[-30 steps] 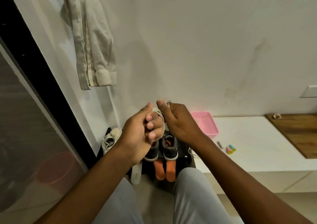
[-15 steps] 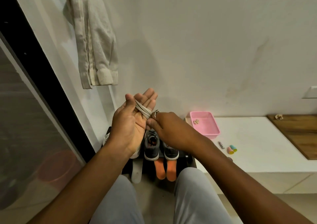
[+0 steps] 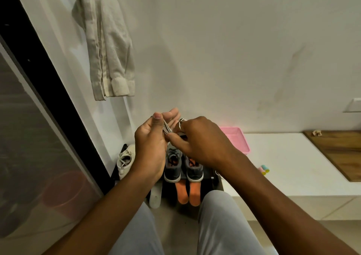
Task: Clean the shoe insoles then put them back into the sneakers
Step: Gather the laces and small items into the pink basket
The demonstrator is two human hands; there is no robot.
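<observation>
Held in front of me, my left hand (image 3: 151,145) has several turns of a pale lace (image 3: 167,129) lying across its palm, and the thumb presses down on them. My right hand (image 3: 197,139), with a ring on one finger, pinches the same lace at its lower end. Below the hands two grey sneakers (image 3: 172,166) (image 3: 195,169) with orange lining stand side by side on a dark rack. Two orange insoles (image 3: 182,193) (image 3: 195,195) lie just in front of them. A white insole (image 3: 155,196) lies to their left.
A beige sneaker (image 3: 126,160) sits at the rack's left end by a dark-framed glass door. A pink tray (image 3: 239,137) and small coloured rolls (image 3: 264,169) lie on the white ledge (image 3: 289,167) to the right. A pale garment (image 3: 109,45) hangs on the wall. My knees are below.
My left hand has gone from a closed fist to an open palm with the lace across it, and its thumb now lies over the turns. My right hand has shifted along the lace.
</observation>
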